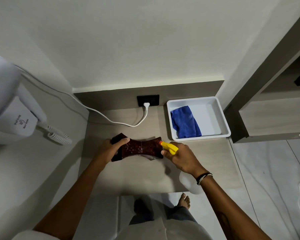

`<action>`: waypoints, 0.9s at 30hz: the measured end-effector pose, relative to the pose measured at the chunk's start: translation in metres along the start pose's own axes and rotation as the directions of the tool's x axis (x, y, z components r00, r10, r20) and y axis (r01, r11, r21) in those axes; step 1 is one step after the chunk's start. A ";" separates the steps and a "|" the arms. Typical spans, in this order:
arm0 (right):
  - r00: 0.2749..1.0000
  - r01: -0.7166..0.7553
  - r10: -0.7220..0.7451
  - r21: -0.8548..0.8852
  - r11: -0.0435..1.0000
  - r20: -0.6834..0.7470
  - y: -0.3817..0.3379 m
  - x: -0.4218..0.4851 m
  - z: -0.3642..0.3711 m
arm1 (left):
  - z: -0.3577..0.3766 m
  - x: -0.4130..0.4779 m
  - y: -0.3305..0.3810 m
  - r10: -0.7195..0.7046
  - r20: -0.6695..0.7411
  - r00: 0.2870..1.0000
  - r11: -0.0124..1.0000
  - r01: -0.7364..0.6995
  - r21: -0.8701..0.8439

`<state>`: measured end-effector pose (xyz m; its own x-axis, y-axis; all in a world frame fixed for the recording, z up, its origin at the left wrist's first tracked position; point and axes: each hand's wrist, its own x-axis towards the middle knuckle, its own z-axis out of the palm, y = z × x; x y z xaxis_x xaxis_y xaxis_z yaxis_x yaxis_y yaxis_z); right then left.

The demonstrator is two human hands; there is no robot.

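Note:
A dark red speckled object with flared ends [139, 148] sits in the middle of the wooden counter [139, 175]. My left hand [109, 149] grips its left end, thumb across the top. My right hand [182, 158] holds a spray bottle with a yellow trigger head [170, 147], its orange nozzle almost touching the object's right end. The bottle's translucent white body [189, 184] shows below my right wrist.
A white tray [213, 118] holding a folded blue cloth [184, 123] stands at the counter's back right. A white cord [111, 120] runs from a black wall socket [148, 100] to a wall-mounted hair dryer [12, 104] on the left. A wooden cabinet [275, 115] stands at the right.

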<state>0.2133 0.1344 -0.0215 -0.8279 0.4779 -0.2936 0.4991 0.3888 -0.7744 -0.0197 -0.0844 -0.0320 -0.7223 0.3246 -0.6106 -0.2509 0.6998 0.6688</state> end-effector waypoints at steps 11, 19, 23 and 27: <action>0.980 0.114 -0.122 0.060 0.992 0.155 -0.035 -0.004 0.012 | -0.004 -0.009 -0.016 0.288 0.197 0.937 0.941 -0.315 0.122; 0.985 0.032 -0.015 -0.094 0.995 0.171 -0.033 0.003 0.018 | -0.007 -0.005 -0.016 0.358 0.212 0.909 0.912 -0.389 0.129; 0.984 -0.111 0.140 -0.236 0.965 0.109 -0.003 0.003 0.009 | -0.005 -0.008 -0.010 0.367 0.230 0.901 0.907 -0.402 0.125; 0.979 -0.111 0.148 -0.236 0.965 0.143 0.021 0.002 -0.002 | 0.000 -0.014 -0.003 0.297 0.168 0.940 0.946 -0.314 0.081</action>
<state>0.2227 0.1450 -0.0371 -0.7732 0.4128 -0.4815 0.6342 0.5081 -0.5828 -0.0088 -0.0910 -0.0251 -0.6454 0.6199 -0.4464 0.0415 0.6119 0.7898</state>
